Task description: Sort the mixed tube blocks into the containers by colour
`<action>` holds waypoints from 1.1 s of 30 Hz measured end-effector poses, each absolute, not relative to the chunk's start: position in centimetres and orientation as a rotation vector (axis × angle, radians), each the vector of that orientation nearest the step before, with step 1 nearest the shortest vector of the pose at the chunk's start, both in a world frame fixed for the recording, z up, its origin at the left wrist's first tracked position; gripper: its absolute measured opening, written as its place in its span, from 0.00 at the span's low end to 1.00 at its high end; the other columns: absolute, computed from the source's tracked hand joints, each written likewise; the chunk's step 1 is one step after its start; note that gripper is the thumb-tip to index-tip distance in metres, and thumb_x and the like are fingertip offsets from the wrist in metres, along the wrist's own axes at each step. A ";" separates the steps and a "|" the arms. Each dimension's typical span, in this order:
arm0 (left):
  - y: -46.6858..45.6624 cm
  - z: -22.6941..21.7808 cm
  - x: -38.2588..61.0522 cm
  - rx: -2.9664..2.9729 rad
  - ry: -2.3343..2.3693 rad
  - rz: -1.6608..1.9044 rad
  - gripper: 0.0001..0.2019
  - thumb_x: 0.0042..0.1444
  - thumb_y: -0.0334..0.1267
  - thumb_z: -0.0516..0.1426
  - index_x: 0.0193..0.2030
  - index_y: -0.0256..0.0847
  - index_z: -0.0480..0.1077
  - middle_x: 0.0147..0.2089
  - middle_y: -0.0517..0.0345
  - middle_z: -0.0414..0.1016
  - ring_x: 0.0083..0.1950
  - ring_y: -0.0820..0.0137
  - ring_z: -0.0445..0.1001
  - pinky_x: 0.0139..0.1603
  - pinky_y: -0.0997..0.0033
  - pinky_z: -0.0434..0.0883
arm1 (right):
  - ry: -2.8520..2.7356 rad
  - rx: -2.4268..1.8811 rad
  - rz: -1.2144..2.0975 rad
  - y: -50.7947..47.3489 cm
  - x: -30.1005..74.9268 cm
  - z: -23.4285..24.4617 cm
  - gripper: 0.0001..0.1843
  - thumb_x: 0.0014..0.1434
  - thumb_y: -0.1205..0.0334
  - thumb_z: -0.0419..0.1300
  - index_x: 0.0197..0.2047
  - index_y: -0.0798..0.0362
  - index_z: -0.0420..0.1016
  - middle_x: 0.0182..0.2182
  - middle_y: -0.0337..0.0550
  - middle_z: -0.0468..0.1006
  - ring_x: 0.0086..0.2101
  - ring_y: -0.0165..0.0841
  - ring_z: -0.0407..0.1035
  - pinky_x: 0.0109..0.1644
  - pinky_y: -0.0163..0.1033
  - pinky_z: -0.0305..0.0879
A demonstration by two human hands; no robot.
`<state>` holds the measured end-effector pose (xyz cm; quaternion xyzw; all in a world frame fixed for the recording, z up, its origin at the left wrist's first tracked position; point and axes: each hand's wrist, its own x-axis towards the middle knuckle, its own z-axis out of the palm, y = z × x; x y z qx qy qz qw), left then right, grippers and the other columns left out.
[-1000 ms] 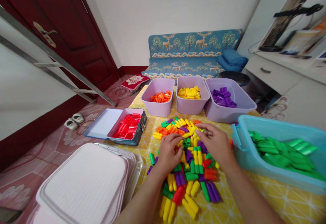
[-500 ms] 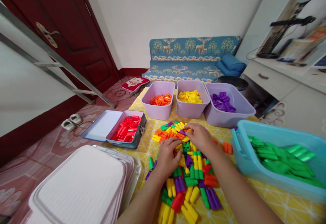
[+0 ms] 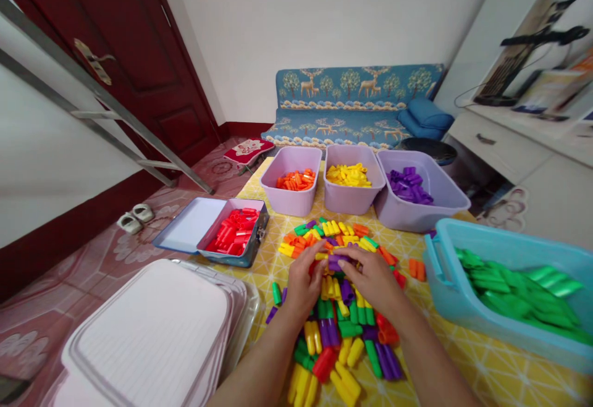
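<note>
Over a heap of plastic tube-shaped building blocks [image 3: 328,333], my two hands are close together. A purple block [image 3: 338,262] is pinched between the thumb and fingers of my right hand [image 3: 370,274]. The curled fingers of my left hand [image 3: 303,277] close on a yellow block [image 3: 320,257] right beside the purple one; whether the two are joined I cannot tell. Red, green, orange, yellow and purple blocks lie around and under both hands, some in pairs or joined end to end.
Lilac bins hold orange [image 3: 291,200], yellow [image 3: 354,199] and purple blocks [image 3: 410,188] at the back. A turquoise bin [image 3: 500,327] of green blocks stands right. On the left are an open tin [image 3: 241,260] of red blocks and stacked lids [image 3: 152,327].
My hands have come together over the heap. My right hand has moved nearer and now pinches a purple block beside my left fingers. The view has shifted slightly.
</note>
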<state>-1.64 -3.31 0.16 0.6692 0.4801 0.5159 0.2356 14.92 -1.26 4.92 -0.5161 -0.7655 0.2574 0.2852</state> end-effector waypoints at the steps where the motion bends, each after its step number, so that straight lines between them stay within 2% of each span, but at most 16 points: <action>1: -3.3 0.2 -1.6 1.841 1.283 1.406 0.14 0.60 0.34 0.53 0.53 0.43 0.70 0.46 0.52 0.75 0.48 0.67 0.74 0.50 0.65 0.71 | -2.010 -1.373 0.734 -1.6 15.1 4.5 0.15 0.57 0.64 0.54 0.45 0.49 0.77 0.44 0.43 0.80 0.44 0.37 0.73 0.51 0.43 0.66; 3: -3.3 0.3 -1.6 1.854 1.251 1.415 0.10 0.59 0.32 0.54 0.44 0.41 0.74 0.40 0.54 0.76 0.41 0.69 0.75 0.44 0.69 0.72 | -1.929 -1.360 0.799 -2.1 15.4 3.7 0.14 0.57 0.64 0.54 0.44 0.49 0.77 0.43 0.43 0.80 0.43 0.37 0.73 0.50 0.43 0.67; 7: -3.1 0.4 -1.7 1.836 1.358 1.480 0.09 0.58 0.30 0.54 0.42 0.41 0.75 0.39 0.54 0.76 0.41 0.69 0.74 0.43 0.68 0.71 | -1.777 -1.376 0.831 -2.2 16.3 3.4 0.13 0.56 0.63 0.55 0.43 0.50 0.77 0.42 0.44 0.80 0.42 0.38 0.74 0.49 0.44 0.67; 10: -3.0 0.4 -1.7 1.911 1.382 1.475 0.11 0.57 0.29 0.53 0.42 0.42 0.75 0.42 0.53 0.75 0.45 0.67 0.73 0.47 0.65 0.70 | -1.630 -1.381 0.829 -2.0 17.0 4.1 0.13 0.56 0.60 0.55 0.43 0.51 0.76 0.41 0.46 0.80 0.41 0.38 0.74 0.47 0.44 0.68; 14: -3.4 1.0 -1.6 2.087 1.320 1.443 0.13 0.55 0.27 0.53 0.41 0.45 0.75 0.51 0.53 0.72 0.55 0.63 0.68 0.56 0.55 0.64 | -1.512 -1.367 0.858 -1.9 17.7 4.2 0.16 0.56 0.58 0.56 0.46 0.52 0.75 0.40 0.46 0.80 0.38 0.36 0.75 0.44 0.42 0.70; 19: -3.8 1.9 -1.5 2.157 1.260 1.230 0.09 0.56 0.35 0.56 0.42 0.44 0.75 0.41 0.52 0.77 0.48 0.62 0.70 0.52 0.55 0.65 | -1.526 -1.380 0.999 -1.4 18.4 4.2 0.13 0.52 0.59 0.61 0.41 0.52 0.78 0.37 0.45 0.81 0.34 0.36 0.75 0.41 0.42 0.72; 21: -3.8 2.1 -1.4 2.167 1.260 1.185 0.08 0.56 0.37 0.57 0.40 0.44 0.76 0.40 0.53 0.77 0.47 0.62 0.70 0.52 0.55 0.64 | -1.386 -1.359 1.005 -0.8 18.7 5.2 0.13 0.51 0.57 0.62 0.40 0.53 0.78 0.37 0.45 0.81 0.34 0.37 0.76 0.41 0.43 0.72; 24: -3.7 2.0 -1.4 2.177 1.255 1.178 0.08 0.56 0.38 0.57 0.40 0.43 0.76 0.41 0.53 0.77 0.47 0.63 0.69 0.51 0.56 0.65 | -1.053 -1.159 0.873 0.6 18.9 7.4 0.22 0.51 0.55 0.64 0.49 0.52 0.73 0.46 0.49 0.79 0.41 0.37 0.76 0.46 0.46 0.71; 27: -3.7 1.7 -1.4 2.186 1.261 1.154 0.09 0.55 0.39 0.57 0.41 0.44 0.75 0.43 0.54 0.76 0.48 0.63 0.69 0.52 0.57 0.64 | -0.938 -0.993 0.806 1.6 19.1 8.6 0.31 0.51 0.54 0.65 0.57 0.50 0.65 0.57 0.52 0.70 0.48 0.39 0.73 0.52 0.48 0.68; 30: -3.6 1.6 -1.4 2.192 1.293 1.126 0.12 0.54 0.39 0.58 0.45 0.46 0.75 0.47 0.54 0.75 0.52 0.62 0.67 0.55 0.55 0.63 | -1.159 -1.173 0.770 1.8 19.3 7.5 0.25 0.55 0.53 0.61 0.55 0.51 0.69 0.53 0.51 0.74 0.47 0.40 0.73 0.52 0.50 0.68; 33: -3.5 1.6 -1.5 2.207 1.305 1.085 0.16 0.54 0.38 0.58 0.51 0.47 0.72 0.51 0.54 0.74 0.54 0.61 0.66 0.57 0.54 0.63 | -1.602 -1.447 0.633 1.1 19.4 5.0 0.17 0.54 0.59 0.59 0.47 0.52 0.76 0.46 0.49 0.78 0.48 0.42 0.72 0.56 0.52 0.64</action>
